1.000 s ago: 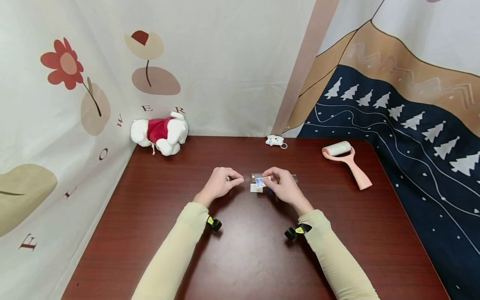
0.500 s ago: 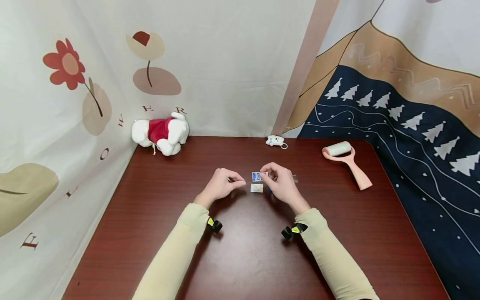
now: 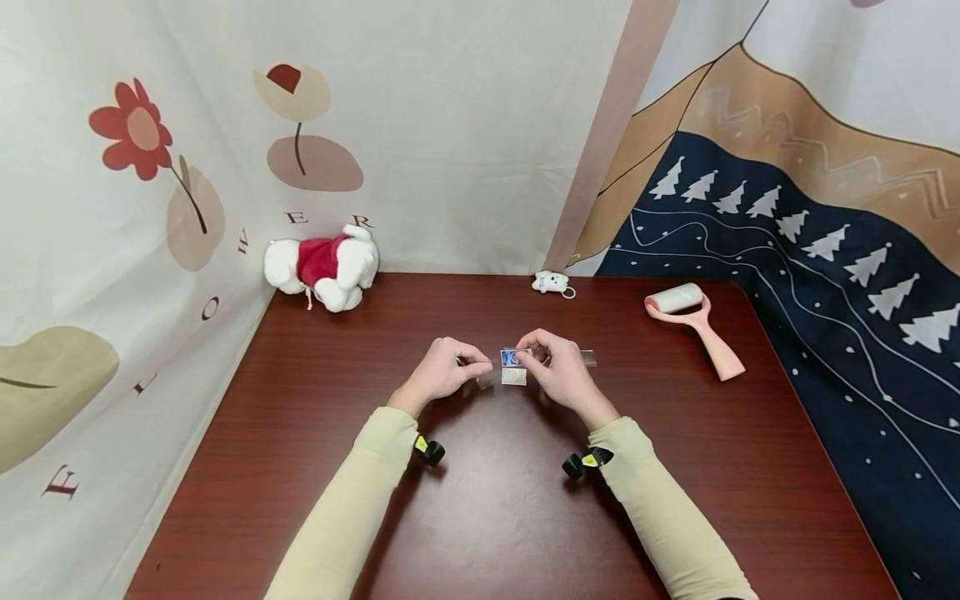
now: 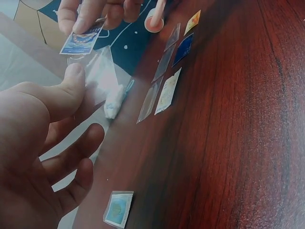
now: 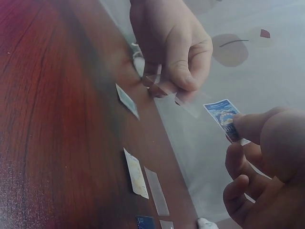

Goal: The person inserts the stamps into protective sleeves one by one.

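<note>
My left hand (image 3: 442, 367) pinches a small clear plastic sleeve (image 4: 104, 71) between thumb and finger. Facing it, my right hand (image 3: 561, 367) pinches a blue picture stamp (image 5: 220, 117) with a white border. In the left wrist view the stamp's lower edge is right at the sleeve's upper edge. Below the hands lies a pale stamp (image 4: 168, 93), with a dark blue stamp (image 4: 183, 50) and an orange one (image 4: 193, 21) in line beyond it. Clear sleeves (image 4: 163, 62) lie alongside these. A greenish-blue stamp in a sleeve (image 4: 118, 210) rests under my left hand.
A white plush toy in red (image 3: 321, 262) lies at the back left edge of the brown table (image 3: 480, 517). A small white animal-shaped trinket with a ring (image 3: 551, 282) sits at the back edge. On the right is a pink-handled roller (image 3: 697, 321). Printed curtains hang behind.
My right hand has shifted slightly left, and the stamp in it now lies more level. My left hand has edged slightly right, still pinching the sleeve.
</note>
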`<action>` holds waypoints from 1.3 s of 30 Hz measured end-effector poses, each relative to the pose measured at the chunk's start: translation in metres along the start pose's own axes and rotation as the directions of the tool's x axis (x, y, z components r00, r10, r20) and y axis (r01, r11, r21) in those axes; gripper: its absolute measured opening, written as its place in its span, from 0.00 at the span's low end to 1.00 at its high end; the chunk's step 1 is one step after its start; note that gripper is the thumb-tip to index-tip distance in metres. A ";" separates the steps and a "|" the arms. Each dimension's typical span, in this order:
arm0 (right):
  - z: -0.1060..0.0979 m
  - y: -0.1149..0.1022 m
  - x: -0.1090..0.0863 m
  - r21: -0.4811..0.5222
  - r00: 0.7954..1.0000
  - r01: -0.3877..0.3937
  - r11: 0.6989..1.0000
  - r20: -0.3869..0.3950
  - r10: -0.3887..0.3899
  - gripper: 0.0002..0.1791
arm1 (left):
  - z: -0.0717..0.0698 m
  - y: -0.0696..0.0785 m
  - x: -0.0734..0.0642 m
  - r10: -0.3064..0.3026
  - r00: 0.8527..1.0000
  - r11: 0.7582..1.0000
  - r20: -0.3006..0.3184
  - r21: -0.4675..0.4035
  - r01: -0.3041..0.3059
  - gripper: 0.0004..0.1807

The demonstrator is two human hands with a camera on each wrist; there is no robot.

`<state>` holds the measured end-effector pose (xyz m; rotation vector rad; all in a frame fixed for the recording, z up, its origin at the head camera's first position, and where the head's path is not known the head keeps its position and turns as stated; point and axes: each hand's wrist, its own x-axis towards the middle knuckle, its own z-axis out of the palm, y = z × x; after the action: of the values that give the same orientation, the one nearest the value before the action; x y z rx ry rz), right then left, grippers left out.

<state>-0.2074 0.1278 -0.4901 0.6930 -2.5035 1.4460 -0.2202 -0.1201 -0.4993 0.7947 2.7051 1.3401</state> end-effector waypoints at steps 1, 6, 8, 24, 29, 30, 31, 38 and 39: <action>0.000 0.000 0.000 0.001 1.000 0.001 1.000 -0.001 -0.001 0.03 | 0.000 0.000 0.000 0.001 1.000 1.000 -0.002 0.001 -0.001 0.03; -0.001 0.001 0.000 -0.003 1.000 0.008 1.000 -0.002 -0.008 0.03 | -0.001 0.000 -0.001 -0.011 1.000 1.000 -0.014 -0.014 0.010 0.02; -0.002 0.001 -0.001 -0.008 1.000 0.005 1.000 0.003 -0.005 0.03 | -0.001 0.000 -0.001 -0.019 1.000 1.000 -0.020 -0.025 0.019 0.02; -0.004 0.000 -0.002 0.033 1.000 -0.009 0.999 -0.010 0.010 0.03 | -0.001 0.000 -0.002 -0.018 0.998 0.999 -0.060 -0.042 0.015 0.04; -0.003 0.001 -0.002 0.036 1.000 -0.009 0.999 -0.006 0.009 0.03 | -0.001 0.001 -0.002 -0.011 0.998 0.999 -0.067 -0.035 0.009 0.04; -0.003 0.001 -0.002 0.037 1.000 -0.009 0.999 -0.005 0.009 0.03 | -0.001 0.001 -0.002 -0.010 0.998 0.999 -0.068 -0.034 0.008 0.03; -0.003 0.001 -0.002 0.038 1.000 -0.009 0.999 -0.006 0.009 0.03 | -0.001 0.001 -0.002 -0.011 0.998 0.999 -0.069 -0.032 0.009 0.03; -0.004 0.001 -0.002 0.038 1.000 0.004 0.999 -0.012 -0.004 0.03 | 0.000 0.002 -0.002 -0.022 0.996 0.999 -0.085 -0.031 0.020 0.02; -0.004 0.001 -0.003 0.038 1.000 0.005 0.999 -0.013 -0.005 0.03 | 0.001 0.002 -0.002 -0.024 0.996 0.999 -0.086 -0.031 0.021 0.02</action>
<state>-0.2057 0.1323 -0.4896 0.6942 -2.4694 1.4949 -0.2177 -0.1197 -0.4989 0.7180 2.7423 1.4390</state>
